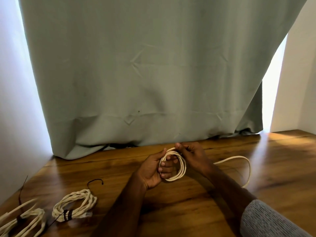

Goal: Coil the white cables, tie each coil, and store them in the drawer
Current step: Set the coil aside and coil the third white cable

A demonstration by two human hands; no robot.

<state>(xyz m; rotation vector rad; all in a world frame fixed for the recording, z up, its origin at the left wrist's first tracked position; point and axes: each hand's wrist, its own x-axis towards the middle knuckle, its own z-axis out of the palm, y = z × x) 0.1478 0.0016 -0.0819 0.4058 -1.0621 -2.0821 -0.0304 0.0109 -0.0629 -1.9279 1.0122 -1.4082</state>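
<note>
While two finished coils lie on the wooden table (188, 211) near the left forearm, one tied coil (74, 205) close to it and another coil (25, 221) further left, the left hand (154, 170) is closed around a small coil of white cable (177, 165). Just beside it, the right hand (191, 155) pinches the top of this cable with its fingertips. The loose end (239, 165) curves away past the right wrist. Beyond both hands hangs a grey-green curtain (145, 74).
</note>
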